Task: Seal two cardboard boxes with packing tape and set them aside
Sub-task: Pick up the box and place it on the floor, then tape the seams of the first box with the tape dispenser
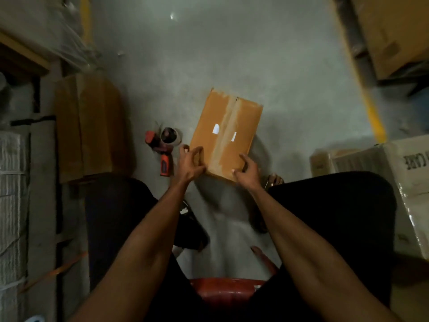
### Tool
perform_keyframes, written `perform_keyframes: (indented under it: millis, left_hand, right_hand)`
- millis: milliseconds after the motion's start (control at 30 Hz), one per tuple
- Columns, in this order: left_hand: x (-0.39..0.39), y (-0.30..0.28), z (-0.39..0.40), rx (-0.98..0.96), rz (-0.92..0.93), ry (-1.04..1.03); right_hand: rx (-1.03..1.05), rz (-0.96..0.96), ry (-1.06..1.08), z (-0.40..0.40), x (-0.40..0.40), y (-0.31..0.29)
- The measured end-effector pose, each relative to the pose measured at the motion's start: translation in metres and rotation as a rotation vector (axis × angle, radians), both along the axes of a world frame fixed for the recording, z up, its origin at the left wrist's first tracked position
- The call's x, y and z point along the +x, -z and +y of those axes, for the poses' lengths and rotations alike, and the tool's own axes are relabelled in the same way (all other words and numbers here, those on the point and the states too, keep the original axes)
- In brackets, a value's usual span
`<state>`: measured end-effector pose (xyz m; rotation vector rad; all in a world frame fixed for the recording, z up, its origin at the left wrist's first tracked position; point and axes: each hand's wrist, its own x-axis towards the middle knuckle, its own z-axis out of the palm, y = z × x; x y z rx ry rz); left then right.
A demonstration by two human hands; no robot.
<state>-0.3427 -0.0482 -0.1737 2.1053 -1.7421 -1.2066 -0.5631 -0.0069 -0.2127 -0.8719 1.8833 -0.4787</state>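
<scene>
Head view: I see the taped cardboard box on the floor, my left hand and right hand at its near corners, fingers loosely curled, holding nothing. Tape dispenser lies just left.

One head-worn wide-angle view, looking steeply down and forward over both forearms; the grey concrete floor fills the frame beyond the fingertips; the taped brown cardboard box lies close, just past the fingers; edges bend outward; slightly blurred.
</scene>
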Motion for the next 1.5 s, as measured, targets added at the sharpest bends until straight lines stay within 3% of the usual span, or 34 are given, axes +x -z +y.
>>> perform_keyframes:
  millis: [200,300,433,533,667,767,933,1067,1167,1400,1500]
  left_hand:
    - [0.01,0.024,-0.012,-0.07,0.103,-0.086]
    - [0.015,0.021,-0.019,-0.137,0.304,-0.267]
    - [0.023,0.04,-0.032,-0.139,0.487,-0.843]
    - [0.043,0.071,-0.038,-0.023,0.384,-1.097]
    - [0.054,0.074,-0.033,0.19,0.036,-0.828]
    - [0.062,0.089,-0.038,0.219,-0.068,-0.588]
    - [0.073,0.112,-0.059,0.405,-0.272,-0.527]
    - [0.085,0.137,-0.071,0.522,-0.167,-0.611]
    - [0.085,0.135,-0.075,0.509,-0.094,-0.662]
    - [0.087,0.074,-0.073,0.357,-0.025,-0.811]
    - [0.081,0.031,-0.077,0.279,0.05,-0.817]
  right_hand:
    - [0.083,0.054,0.071,-0.004,0.03,-0.032]
    - [0.068,0.166,-0.011,0.0,0.051,-0.04]
    - [0.006,0.657,-0.425,-0.005,0.08,-0.039]
    - [-0.264,0.611,-0.809,-0.021,0.099,-0.033]
    - [-0.354,0.584,-1.115,-0.05,0.12,-0.004]
    - [-0.371,0.621,-1.168,-0.056,0.122,0.017]
    - [-0.473,0.749,-1.134,-0.049,0.119,0.043]
    - [-0.512,0.802,-1.131,-0.049,0.119,0.059]
    - [-0.522,0.779,-1.129,-0.049,0.118,0.059]
    - [-0.429,0.651,-1.16,-0.053,0.118,0.041]
    - [-0.321,0.48,-1.176,-0.063,0.117,0.024]
